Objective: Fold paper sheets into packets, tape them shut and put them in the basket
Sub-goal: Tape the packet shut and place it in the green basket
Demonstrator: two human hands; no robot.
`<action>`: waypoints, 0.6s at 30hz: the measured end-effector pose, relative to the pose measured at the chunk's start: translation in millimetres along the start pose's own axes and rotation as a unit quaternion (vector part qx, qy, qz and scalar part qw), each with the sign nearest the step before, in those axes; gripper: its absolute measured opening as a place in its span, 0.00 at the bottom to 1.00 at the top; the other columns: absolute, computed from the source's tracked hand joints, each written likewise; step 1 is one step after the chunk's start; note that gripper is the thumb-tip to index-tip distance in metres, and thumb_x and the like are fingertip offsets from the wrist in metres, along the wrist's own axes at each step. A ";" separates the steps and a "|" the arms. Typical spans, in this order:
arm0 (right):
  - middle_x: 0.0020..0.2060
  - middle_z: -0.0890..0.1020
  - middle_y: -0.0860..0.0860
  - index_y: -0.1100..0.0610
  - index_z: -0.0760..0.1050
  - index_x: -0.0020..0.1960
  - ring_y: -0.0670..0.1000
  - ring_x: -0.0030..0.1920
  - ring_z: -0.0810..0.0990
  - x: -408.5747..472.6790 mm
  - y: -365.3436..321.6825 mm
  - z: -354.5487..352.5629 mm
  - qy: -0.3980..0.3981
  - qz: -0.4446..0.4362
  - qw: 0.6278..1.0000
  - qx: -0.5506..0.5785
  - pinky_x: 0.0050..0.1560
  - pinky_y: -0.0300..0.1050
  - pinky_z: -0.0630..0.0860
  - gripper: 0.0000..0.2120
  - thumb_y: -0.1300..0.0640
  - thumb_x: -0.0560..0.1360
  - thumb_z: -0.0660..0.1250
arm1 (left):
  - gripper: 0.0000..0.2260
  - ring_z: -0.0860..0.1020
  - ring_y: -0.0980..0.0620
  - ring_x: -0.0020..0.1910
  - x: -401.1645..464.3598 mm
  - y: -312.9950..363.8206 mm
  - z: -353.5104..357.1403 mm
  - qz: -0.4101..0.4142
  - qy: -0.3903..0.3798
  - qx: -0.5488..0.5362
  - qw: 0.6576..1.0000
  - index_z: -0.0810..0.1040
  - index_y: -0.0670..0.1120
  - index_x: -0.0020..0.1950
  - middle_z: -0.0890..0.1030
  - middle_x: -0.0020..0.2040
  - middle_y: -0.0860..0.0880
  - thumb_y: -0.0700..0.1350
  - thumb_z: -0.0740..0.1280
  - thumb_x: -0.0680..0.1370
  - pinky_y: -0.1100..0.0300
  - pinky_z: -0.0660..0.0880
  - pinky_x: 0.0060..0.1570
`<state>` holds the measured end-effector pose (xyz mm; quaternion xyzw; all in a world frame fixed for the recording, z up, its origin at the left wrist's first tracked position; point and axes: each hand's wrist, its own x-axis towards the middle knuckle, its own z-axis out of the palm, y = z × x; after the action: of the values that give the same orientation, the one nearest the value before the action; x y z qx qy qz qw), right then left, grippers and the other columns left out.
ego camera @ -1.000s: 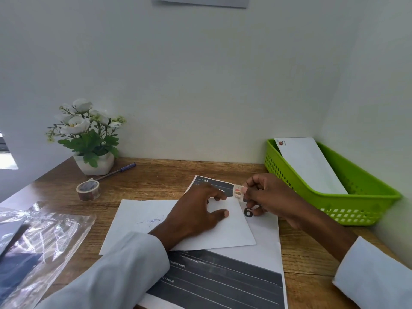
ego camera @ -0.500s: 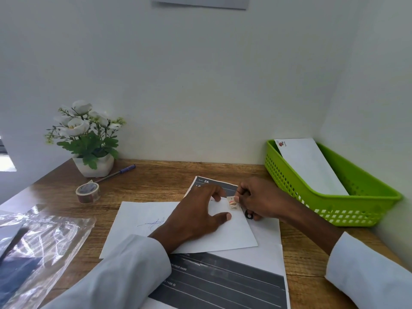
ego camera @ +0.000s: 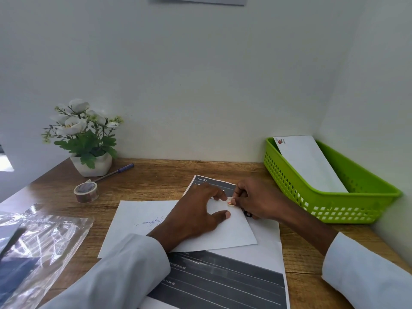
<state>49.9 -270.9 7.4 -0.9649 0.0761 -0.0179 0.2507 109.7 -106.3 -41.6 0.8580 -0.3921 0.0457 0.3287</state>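
**Tape going down on the packet's corner**

The folded paper packet (ego camera: 225, 233) lies flat on a printed form (ego camera: 234, 277) in the middle of the wooden desk (ego camera: 156, 175). A second ago I held the small strip of tape (ego camera: 230, 202) clear of the paper, up over the form's dark header; now I have brought it down onto the packet's far right corner. My right hand (ego camera: 258, 200) pinches it there between thumb and curled fingertips, while my left hand (ego camera: 196, 214) lies spread on the packet, fingers straight, pressing it still. I judge the seal is nearly made: the strip wants rubbing flat, then the packet can go right into the green basket (ego camera: 334, 197), where one white envelope (ego camera: 312, 163) already leans. I cannot tell whether the tape has stuck fully. Off to the left sit the tape roll (ego camera: 85, 192), a pen (ego camera: 116, 172), a potted white flower (ego camera: 89, 139) and a clear plastic bag (ego camera: 40, 246).
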 end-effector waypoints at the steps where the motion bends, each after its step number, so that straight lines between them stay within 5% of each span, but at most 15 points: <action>1: 0.34 0.80 0.48 0.58 0.81 0.49 0.46 0.33 0.78 -0.2 0.5 0.6 0.002 -0.003 1.000 -0.003 0.35 0.43 0.77 0.05 0.57 0.77 0.69 | 0.15 0.70 0.59 0.49 0.7 -1.4 0.8 0.004 0.000 0.001 1.000 0.78 0.56 0.58 0.77 0.56 0.57 0.55 0.72 0.73 0.65 0.66 0.50; 6: 0.33 0.79 0.46 0.57 0.81 0.48 0.46 0.32 0.78 0.9 2.8 0.9 0.019 -0.014 1.000 0.000 0.36 0.45 0.77 0.05 0.56 0.74 0.72 | 0.13 0.72 0.56 0.53 2.6 -5.4 3.3 0.012 -0.009 0.006 1.000 0.81 0.55 0.56 0.78 0.56 0.55 0.56 0.72 0.73 0.59 0.72 0.55; 11: 0.35 0.84 0.52 0.57 0.78 0.49 0.51 0.32 0.83 0.0 7.5 -0.1 0.031 -0.007 0.999 0.037 0.31 0.46 0.80 0.09 0.56 0.72 0.75 | 0.08 0.74 0.56 0.47 7.4 -3.2 3.4 -0.002 0.010 -0.034 0.999 0.85 0.52 0.52 0.80 0.51 0.52 0.52 0.68 0.77 0.61 0.70 0.47; 18: 0.31 0.83 0.52 0.58 0.77 0.49 0.47 0.29 0.81 0.4 15.2 -2.6 -0.003 0.018 0.995 0.100 0.28 0.42 0.79 0.14 0.55 0.68 0.78 | 0.10 0.75 0.57 0.53 8.3 5.7 10.8 -0.068 0.038 -0.012 0.997 0.80 0.57 0.47 0.78 0.51 0.57 0.60 0.72 0.71 0.57 0.74 0.55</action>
<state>48.0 -285.4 2.2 -0.9334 0.0903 -0.0183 0.3468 109.5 -120.9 -44.2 0.8762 -0.3204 0.0513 0.3563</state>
